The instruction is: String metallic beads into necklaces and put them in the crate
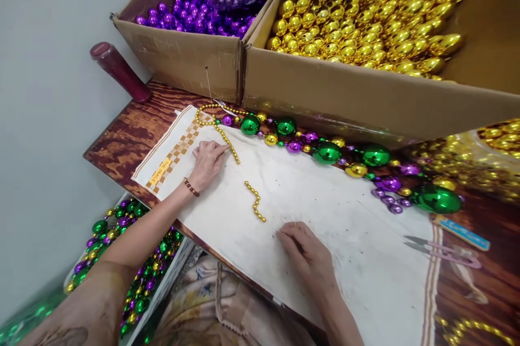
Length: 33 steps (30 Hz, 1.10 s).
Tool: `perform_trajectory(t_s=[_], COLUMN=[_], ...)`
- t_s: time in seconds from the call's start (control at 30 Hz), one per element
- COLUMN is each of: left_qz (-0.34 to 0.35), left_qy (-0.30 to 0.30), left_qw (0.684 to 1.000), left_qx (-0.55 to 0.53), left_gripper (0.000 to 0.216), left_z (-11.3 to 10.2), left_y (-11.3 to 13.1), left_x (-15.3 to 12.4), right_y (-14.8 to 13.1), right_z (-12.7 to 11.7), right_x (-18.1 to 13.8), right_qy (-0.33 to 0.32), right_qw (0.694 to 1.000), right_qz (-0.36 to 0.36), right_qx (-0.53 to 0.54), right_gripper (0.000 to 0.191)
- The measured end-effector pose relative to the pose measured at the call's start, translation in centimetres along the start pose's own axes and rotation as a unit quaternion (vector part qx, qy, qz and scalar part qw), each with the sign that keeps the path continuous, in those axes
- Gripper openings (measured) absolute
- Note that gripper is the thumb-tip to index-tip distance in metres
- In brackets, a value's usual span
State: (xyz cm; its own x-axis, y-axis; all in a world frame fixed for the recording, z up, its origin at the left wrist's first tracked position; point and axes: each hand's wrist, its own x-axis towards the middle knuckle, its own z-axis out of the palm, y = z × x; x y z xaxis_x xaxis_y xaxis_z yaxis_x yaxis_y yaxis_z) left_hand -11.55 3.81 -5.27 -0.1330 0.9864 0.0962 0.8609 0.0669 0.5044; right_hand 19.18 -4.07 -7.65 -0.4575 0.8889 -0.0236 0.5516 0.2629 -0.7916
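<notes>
Two runs of gold beads lie between the desk's front and back edges; the left hand, half-curled, touches one, grip unclear from here; the right hand pinches thread.

Here we are, facing a plain pale grey wall, with our dark-streaked wooden table below!

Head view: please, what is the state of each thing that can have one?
Long gold strand: partly looped
Short gold strand: lying wavy
Left hand: index finger extended
Right hand: fingertips pinched together
Cloth: spread out
Scissors: blades apart
Purple-bead box: open
Gold-bead box: open
Bottle: standing
</notes>
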Motion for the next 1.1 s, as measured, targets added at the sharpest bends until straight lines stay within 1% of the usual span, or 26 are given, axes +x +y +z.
perform_trajectory(t_s=[0.17, 0.27, 0.43, 0.63, 0.73, 0.8, 0.97, 1.03, 1.1], left_qz=[-0.003, -0.015, -0.031, 0.006, 0.015, 0.006, -0.048, -0.047, -0.043], left_qy=[-0.024, -0.032, -0.052, -0.081, -0.103, -0.095, -0.013, 0.001, 0.002], left_qw=[1.0, 0.999, 0.997, 0.996, 0.994, 0.995, 0.999, 0.999, 0.999], left_qx=[0.002, -0.014, -0.037, -0.025, -0.024, -0.027, -0.003, 0.014, 0.02], left_gripper=[0.032, 0.032, 0.028, 0.026, 0.027, 0.027, 0.033, 0.035, 0.035], left_z=[0.3, 0.2, 0.0, -0.4, -0.7, -0.8, -1.2, -1.2, -1.2], left_y=[0.1, 0.1, 0.6, 1.8, 1.9, 1.4, -0.6, -1.1, -1.3], left_x=[0.3, 0.4, -0.3, -2.0, -2.3, -1.9, 0.8, 1.8, 2.5], right_y=[0.1, 0.1, 0.1, 0.1, 0.2, 0.3, 0.4, 0.4, 0.4], right_z=[-0.1, -0.1, -0.1, -0.3, -0.3, -0.2, -0.2, -0.3, -0.3], right_x=[0.0, 0.0, 0.0, 0.0, 0.0, 0.0, 0.0, 0.0, 0.0], right_qy=[-0.002, -0.002, -0.003, -0.012, -0.012, -0.01, -0.008, -0.01, -0.013], right_qw=[1.0, 1.0, 1.0, 1.0, 1.0, 1.0, 1.0, 0.999, 0.999], right_qz=[-0.001, 0.005, 0.003, 0.009, 0.011, 0.014, 0.011, 0.008, 0.013], right_qx=[0.003, 0.007, 0.008, 0.018, 0.022, 0.023, 0.026, 0.029, 0.031], right_gripper=[0.02, 0.02, 0.02, 0.021, 0.019, 0.019, 0.02, 0.019, 0.02])
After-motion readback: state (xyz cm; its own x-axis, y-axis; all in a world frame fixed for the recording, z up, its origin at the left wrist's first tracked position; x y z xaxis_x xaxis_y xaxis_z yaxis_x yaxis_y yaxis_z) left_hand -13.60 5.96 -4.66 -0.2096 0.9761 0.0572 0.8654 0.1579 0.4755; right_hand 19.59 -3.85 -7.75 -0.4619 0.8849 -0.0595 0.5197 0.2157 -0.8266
